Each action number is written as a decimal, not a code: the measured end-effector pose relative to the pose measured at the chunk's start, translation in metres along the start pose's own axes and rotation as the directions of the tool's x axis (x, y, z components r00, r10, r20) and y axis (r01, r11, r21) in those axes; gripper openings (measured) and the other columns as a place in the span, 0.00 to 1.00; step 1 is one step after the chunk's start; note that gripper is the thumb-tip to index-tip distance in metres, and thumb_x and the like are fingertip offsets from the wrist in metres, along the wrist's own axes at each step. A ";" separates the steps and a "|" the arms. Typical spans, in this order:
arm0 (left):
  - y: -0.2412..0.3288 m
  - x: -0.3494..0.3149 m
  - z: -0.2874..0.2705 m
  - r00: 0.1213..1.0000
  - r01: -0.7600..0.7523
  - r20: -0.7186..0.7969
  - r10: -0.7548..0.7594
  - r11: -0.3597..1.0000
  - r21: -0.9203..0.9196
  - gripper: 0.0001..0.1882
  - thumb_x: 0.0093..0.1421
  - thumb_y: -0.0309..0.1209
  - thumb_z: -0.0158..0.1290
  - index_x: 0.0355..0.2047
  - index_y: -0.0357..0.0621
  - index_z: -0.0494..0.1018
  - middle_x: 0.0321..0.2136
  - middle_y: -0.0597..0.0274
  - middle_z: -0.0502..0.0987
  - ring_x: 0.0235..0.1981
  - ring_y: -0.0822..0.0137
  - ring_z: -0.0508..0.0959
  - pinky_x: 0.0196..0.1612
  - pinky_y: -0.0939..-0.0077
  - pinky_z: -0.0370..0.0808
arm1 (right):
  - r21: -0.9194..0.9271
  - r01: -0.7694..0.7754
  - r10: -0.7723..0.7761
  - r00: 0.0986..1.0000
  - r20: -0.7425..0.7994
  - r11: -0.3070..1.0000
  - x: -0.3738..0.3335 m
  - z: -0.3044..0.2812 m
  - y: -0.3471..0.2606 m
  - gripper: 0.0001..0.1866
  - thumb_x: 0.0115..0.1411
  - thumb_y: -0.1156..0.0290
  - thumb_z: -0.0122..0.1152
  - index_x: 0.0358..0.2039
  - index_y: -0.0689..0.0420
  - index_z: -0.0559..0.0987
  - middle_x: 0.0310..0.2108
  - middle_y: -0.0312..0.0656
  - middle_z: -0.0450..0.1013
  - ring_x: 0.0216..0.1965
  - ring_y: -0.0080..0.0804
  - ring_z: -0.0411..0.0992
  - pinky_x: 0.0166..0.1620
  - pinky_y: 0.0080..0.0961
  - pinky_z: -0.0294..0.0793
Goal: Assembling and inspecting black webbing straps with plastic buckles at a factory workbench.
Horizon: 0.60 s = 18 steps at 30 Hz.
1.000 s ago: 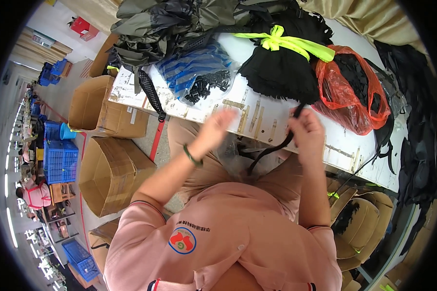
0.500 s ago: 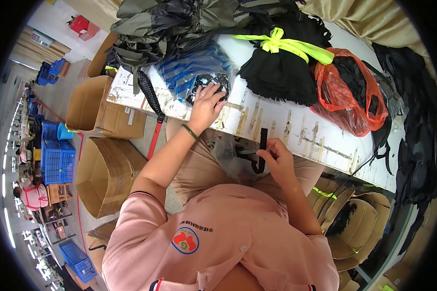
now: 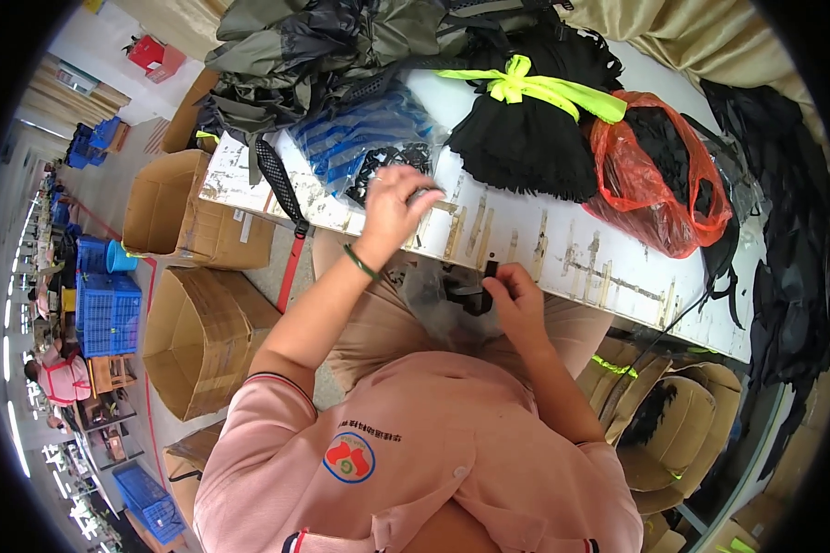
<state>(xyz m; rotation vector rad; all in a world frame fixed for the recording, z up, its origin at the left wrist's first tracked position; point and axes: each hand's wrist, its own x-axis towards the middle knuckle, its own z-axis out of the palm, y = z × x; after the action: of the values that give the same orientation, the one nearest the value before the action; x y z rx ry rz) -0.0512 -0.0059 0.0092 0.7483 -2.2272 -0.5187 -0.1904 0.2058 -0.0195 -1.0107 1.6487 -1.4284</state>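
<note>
My left hand (image 3: 398, 205) is lifted at the near side of a clear plastic bag (image 3: 398, 152) of small black pieces. Thumb and fingers pinch a small dark piece (image 3: 422, 193), too small to name surely. Over my lap, at the table's front edge, my right hand (image 3: 518, 293) is closed on a black webbing strap (image 3: 490, 270). The strap's short end sticks up above the fingers. Its lower part hangs toward a clear plastic bag (image 3: 424, 293) on my lap, which holds dark material.
Dark green and black fabric (image 3: 332, 46) is heaped at the back left of the white table (image 3: 563, 241). A black fabric bundle tied with a yellow band (image 3: 516, 81) lies beside a red plastic bag (image 3: 659, 221). Cardboard boxes (image 3: 203, 336) stand on the left, more at lower right.
My left hand has risen from the small black pieces, its spread fingers now drawn together in a pinch. The right hand has shifted slightly, and less strap shows above it.
</note>
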 end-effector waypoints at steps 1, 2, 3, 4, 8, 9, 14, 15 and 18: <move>0.013 -0.006 -0.002 0.996 0.041 0.084 -0.023 0.975 -0.217 0.10 0.51 0.31 0.61 0.34 0.44 0.78 0.27 0.60 0.76 0.34 0.63 0.75 0.40 0.69 0.71 | 0.062 0.001 0.000 1.000 -0.014 0.998 0.000 -0.005 -0.009 0.09 0.54 0.74 0.64 0.32 0.61 0.72 0.21 0.32 0.69 0.23 0.15 0.63 0.27 0.15 0.64; 0.029 -0.015 0.000 0.980 0.143 0.188 -0.071 0.903 -0.404 0.07 0.53 0.28 0.59 0.33 0.42 0.77 0.25 0.62 0.76 0.31 0.67 0.76 0.35 0.73 0.72 | 0.126 0.000 0.003 1.000 -0.027 0.992 0.000 -0.008 -0.020 0.08 0.55 0.74 0.62 0.33 0.60 0.72 0.22 0.31 0.69 0.23 0.14 0.63 0.27 0.15 0.63; 0.047 -0.024 0.002 0.950 0.255 0.296 -0.096 0.786 -0.563 0.04 0.55 0.26 0.57 0.32 0.40 0.77 0.22 0.63 0.77 0.27 0.72 0.76 0.31 0.78 0.73 | 0.128 -0.005 0.008 1.000 -0.022 0.992 0.001 -0.008 -0.037 0.08 0.55 0.74 0.62 0.33 0.60 0.72 0.22 0.31 0.69 0.23 0.14 0.63 0.27 0.15 0.63; 0.067 -0.031 0.001 0.837 0.537 0.497 -0.228 0.517 -0.667 0.04 0.58 0.25 0.55 0.31 0.37 0.76 0.26 0.64 0.78 0.25 0.76 0.77 0.29 0.82 0.75 | 0.272 -0.035 0.030 0.999 0.021 0.962 0.004 -0.007 -0.057 0.07 0.57 0.75 0.61 0.33 0.60 0.72 0.22 0.30 0.68 0.23 0.14 0.62 0.26 0.13 0.62; 0.087 -0.051 0.013 0.744 0.653 0.583 -0.327 0.166 -0.739 0.05 0.60 0.24 0.52 0.35 0.34 0.75 0.28 0.61 0.78 0.24 0.73 0.78 0.29 0.82 0.76 | 0.442 -0.210 0.178 0.977 0.114 0.872 0.010 -0.007 -0.062 0.04 0.60 0.73 0.58 0.33 0.59 0.73 0.21 0.28 0.69 0.18 0.10 0.60 0.20 0.10 0.55; 0.089 -0.053 0.014 0.685 0.696 0.627 -0.371 0.077 -0.714 0.07 0.60 0.24 0.52 0.37 0.34 0.75 0.29 0.61 0.78 0.26 0.73 0.77 0.30 0.82 0.76 | 0.494 -0.291 0.255 0.957 0.141 0.819 0.009 -0.008 -0.059 0.05 0.60 0.72 0.58 0.33 0.58 0.73 0.20 0.28 0.68 0.16 0.10 0.59 0.18 0.10 0.54; 0.095 -0.058 0.016 0.670 0.722 0.639 -0.379 0.134 -0.678 0.11 0.61 0.22 0.49 0.44 0.36 0.73 0.35 0.62 0.77 0.33 0.76 0.75 0.37 0.84 0.73 | 0.531 -0.359 0.329 0.932 0.154 0.768 0.000 -0.009 -0.046 0.06 0.59 0.68 0.58 0.29 0.55 0.73 0.17 0.27 0.66 0.12 0.11 0.56 0.14 0.11 0.50; 0.097 -0.056 0.013 0.698 0.712 0.631 -0.338 0.232 -0.663 0.13 0.60 0.19 0.47 0.46 0.37 0.73 0.35 0.64 0.76 0.34 0.77 0.73 0.38 0.84 0.71 | 0.515 -0.385 0.339 0.922 0.186 0.766 -0.002 -0.010 -0.045 0.07 0.58 0.67 0.58 0.28 0.55 0.73 0.16 0.27 0.64 0.12 0.11 0.55 0.14 0.12 0.49; 0.091 -0.060 0.015 0.766 0.636 0.595 -0.245 0.431 -0.640 0.18 0.58 0.15 0.45 0.48 0.40 0.72 0.36 0.67 0.73 0.34 0.79 0.70 0.38 0.86 0.69 | 0.521 -0.493 0.408 0.870 0.277 0.697 -0.005 -0.012 -0.042 0.06 0.56 0.68 0.59 0.26 0.54 0.73 0.15 0.27 0.63 0.11 0.12 0.54 0.13 0.13 0.48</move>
<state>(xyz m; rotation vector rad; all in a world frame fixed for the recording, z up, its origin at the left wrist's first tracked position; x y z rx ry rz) -0.0601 0.1033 0.0194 0.7349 -1.7216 -2.0248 -0.1943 0.2120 0.0233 -0.3052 1.1237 -1.3433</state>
